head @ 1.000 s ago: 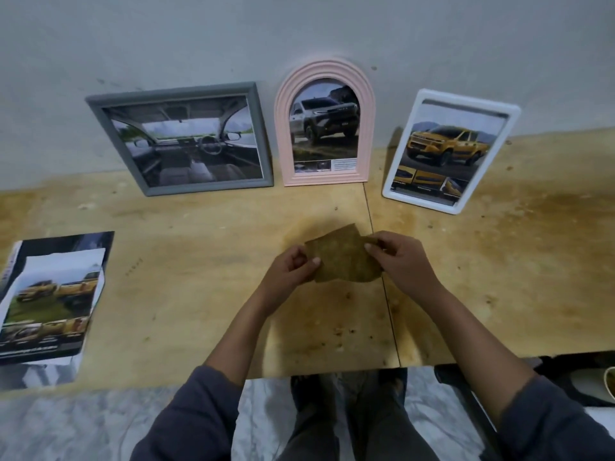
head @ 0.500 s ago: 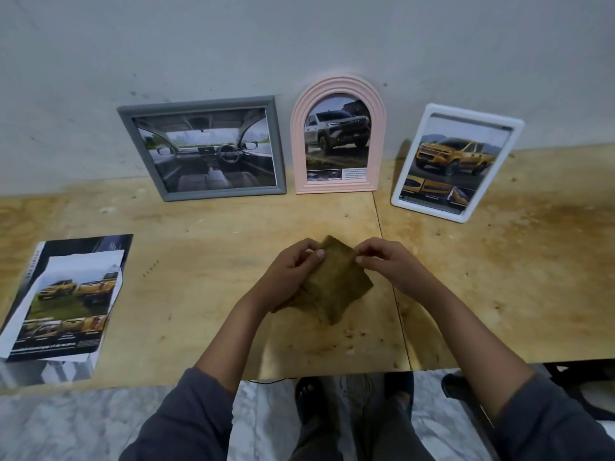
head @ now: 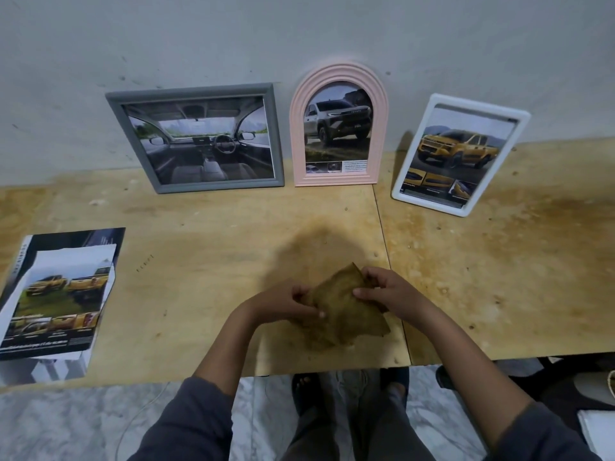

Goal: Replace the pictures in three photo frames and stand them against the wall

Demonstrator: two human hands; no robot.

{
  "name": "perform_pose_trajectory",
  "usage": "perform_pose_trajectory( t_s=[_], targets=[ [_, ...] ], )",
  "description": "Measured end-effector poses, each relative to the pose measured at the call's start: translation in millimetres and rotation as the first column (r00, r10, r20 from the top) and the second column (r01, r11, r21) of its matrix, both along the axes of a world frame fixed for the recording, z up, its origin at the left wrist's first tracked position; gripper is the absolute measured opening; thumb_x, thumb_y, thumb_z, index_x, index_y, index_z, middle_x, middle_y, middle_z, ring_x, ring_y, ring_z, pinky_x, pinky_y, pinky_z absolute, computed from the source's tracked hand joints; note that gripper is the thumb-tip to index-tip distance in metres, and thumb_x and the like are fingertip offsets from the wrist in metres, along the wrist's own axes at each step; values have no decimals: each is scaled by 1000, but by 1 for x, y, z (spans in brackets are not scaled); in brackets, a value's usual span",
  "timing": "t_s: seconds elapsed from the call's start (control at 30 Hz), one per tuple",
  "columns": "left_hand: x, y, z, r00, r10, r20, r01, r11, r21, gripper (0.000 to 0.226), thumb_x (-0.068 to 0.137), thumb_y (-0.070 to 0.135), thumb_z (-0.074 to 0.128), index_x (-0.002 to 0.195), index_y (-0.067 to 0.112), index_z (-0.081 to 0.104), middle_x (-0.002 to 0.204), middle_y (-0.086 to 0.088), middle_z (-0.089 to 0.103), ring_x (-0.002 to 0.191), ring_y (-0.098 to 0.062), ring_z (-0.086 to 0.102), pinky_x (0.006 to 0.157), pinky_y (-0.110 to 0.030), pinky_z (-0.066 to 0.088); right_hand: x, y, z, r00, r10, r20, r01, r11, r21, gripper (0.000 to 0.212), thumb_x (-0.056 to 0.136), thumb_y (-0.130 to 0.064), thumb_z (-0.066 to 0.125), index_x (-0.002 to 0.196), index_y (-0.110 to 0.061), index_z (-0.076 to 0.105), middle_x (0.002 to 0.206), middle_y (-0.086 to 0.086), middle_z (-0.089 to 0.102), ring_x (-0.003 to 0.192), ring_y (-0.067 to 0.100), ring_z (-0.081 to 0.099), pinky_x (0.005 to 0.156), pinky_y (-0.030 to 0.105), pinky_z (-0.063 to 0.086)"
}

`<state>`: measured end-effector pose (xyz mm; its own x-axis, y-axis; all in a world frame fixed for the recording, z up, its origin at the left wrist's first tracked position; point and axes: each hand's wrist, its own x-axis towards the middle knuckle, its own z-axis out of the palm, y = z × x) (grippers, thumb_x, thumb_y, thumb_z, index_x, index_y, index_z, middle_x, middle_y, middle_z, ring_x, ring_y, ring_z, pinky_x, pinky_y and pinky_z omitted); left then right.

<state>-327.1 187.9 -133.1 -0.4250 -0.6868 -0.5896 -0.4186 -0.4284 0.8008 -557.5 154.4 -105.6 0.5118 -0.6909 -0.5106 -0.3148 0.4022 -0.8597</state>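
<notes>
Head: curled fingers (head: 364,293) around brown cloth (head: 349,316)

A single camera, worn on the person's head, looks forward and steeply down across the wooden table (head: 199,294) from just over its near edge, facing the wall (head: 299,28) behind the far edge. It sits close: the left hand (head: 286,302) and right hand (head: 389,292), both gripping a brown cloth (head: 346,314), fill the lower middle, with grey sleeves (head: 196,424) and marble floor (head: 66,427) below the near edge. The wide lens bows the far edge; the grey frame (head: 196,89), pink arched frame (head: 337,69) and white frame (head: 412,154) line it in the upper half. The table's left and right ends run out of view
</notes>
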Motion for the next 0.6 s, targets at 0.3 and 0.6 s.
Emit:
perform_pose_trajectory(
  t_s=[0.3,0.6],
  targets=[
    [8,6,-18,993,39,110,-52,991,119,19,79,9,70,98,10,65,78,2,66,70,-7,60,61,-18,46,-19,19,-33,929,73,-362,-80,997,-4,19,86,-14,63,72,-22,54,79,-2,60,74,14,59,55,19,46],
    [-8,-18,-32,871,462,169,-382,851,-360,24,84,14,65,107,13,58,97,1,58,89,-14,56,68,-8,44,-3,-6,-50,805,-313,-504,47,881,-471,3,88,-17,57,86,-16,60,84,3,62,76,18,57,56,27,44]
  ],
)
